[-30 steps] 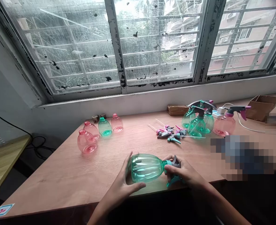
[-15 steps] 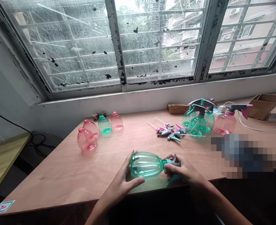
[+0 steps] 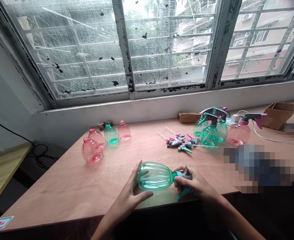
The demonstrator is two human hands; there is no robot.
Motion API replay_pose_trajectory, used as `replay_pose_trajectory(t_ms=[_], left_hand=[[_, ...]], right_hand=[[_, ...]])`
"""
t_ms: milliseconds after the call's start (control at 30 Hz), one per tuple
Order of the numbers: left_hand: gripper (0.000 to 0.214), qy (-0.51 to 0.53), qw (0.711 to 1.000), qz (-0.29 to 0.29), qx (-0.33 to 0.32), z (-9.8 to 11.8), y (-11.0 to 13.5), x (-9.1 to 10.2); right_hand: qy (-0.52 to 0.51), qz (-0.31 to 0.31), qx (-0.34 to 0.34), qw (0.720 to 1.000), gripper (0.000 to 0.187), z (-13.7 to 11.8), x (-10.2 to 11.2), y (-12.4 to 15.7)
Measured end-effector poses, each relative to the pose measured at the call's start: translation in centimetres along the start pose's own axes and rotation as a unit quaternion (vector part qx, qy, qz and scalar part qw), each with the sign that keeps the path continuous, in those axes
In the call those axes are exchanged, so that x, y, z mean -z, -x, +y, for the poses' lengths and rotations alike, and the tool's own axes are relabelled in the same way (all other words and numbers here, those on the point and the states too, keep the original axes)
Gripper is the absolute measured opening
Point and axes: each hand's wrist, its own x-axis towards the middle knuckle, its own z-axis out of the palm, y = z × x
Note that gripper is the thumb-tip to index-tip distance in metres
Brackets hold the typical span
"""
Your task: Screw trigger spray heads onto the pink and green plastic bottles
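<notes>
A clear green spray bottle (image 3: 155, 176) lies on its side over the table's front edge, its base to the left and its neck to the right. Cupped round its base is my left hand (image 3: 130, 195), fingers behind and thumb in front. My right hand (image 3: 193, 183) pinches the turquoise collar, where the grey and turquoise spray head (image 3: 185, 193) meets the neck; the palm partly hides the head. Loose spray heads (image 3: 181, 142) with thin tubes lie in a pile beyond.
Pink bottles (image 3: 93, 151) and a green bottle (image 3: 111, 135) without heads stand at left. Several fitted green spray bottles (image 3: 209, 133) and a pink one (image 3: 238, 133) stand at right. Behind are a brown box (image 3: 189, 117), an open carton (image 3: 278, 116) and a white cable (image 3: 264, 137). A blurred patch covers the right side.
The view has shifted very slightly. Both hands keep the same hold, and the bottle stays almost where it was.
</notes>
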Motion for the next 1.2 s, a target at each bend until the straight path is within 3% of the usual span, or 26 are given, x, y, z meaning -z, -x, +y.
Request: replay_pose_trajectory(t_ms=[133, 233, 400, 700, 867, 1033, 1200], left_hand=[[0.102, 0.022, 1.0, -0.022, 0.001, 0.5, 0.2, -0.2], [0.113, -0.008, 1.0, -0.007, 0.003, 0.2, 0.2, 0.0], [0.092, 0.011, 1.0, -0.013, 0.007, -0.3, 0.1, 0.2], [0.107, -0.01, 1.0, -0.012, 0.006, 0.5, 0.3, -0.3], [0.098, -0.01, 1.0, -0.013, 0.016, 0.1, 0.2, 0.1], [0.102, 0.026, 1.0, -0.013, -0.01, 0.7, 0.3, -0.6], [0.119, 0.001, 1.0, 0.0, 0.001, 0.4, 0.3, -0.3]], right_hand=[[-0.006, 0.005, 0.008, 1.0, 0.04, 0.0, -0.1, -0.1], [-0.005, 0.003, 0.009, 1.0, 0.04, 0.1, -0.1, -0.2], [0.009, -0.007, 0.0, 1.0, 0.04, 0.2, -0.1, -0.2], [0.002, 0.0, -0.001, 1.0, 0.039, 0.0, -0.2, 0.0], [0.002, 0.001, 0.001, 1.0, 0.039, 0.0, -0.2, 0.0], [-0.01, 0.0, 0.008, 1.0, 0.038, -0.1, -0.2, 0.1], [-0.01, -0.002, 0.007, 1.0, 0.038, 0.0, -0.2, -0.1]])
